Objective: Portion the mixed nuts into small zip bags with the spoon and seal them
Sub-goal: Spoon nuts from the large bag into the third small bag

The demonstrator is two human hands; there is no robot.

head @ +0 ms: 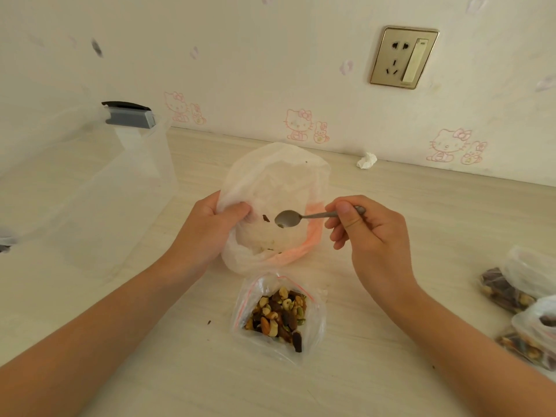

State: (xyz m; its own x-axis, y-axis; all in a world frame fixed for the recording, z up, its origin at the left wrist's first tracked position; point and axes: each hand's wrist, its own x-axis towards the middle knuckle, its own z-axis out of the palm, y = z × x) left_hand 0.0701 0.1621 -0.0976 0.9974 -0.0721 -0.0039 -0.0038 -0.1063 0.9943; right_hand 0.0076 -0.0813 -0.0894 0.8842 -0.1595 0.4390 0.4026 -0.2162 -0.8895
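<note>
Pale wood tabletop (391,221) under your hands: your left hand (210,227) grips the big bag's (270,182) rim, holding it open, while your right hand (370,236) pinches the spoon (288,219) over its mouth. Just below lies an open zip bag (279,317) of nuts (278,314); filled bags (523,293) sit far right.

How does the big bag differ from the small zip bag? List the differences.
The big bag is nearly empty; the small zip bag holds mixed nuts. The left hand grips the big bag open; the small zip bag lies untouched. Both are translucent plastic.
</note>
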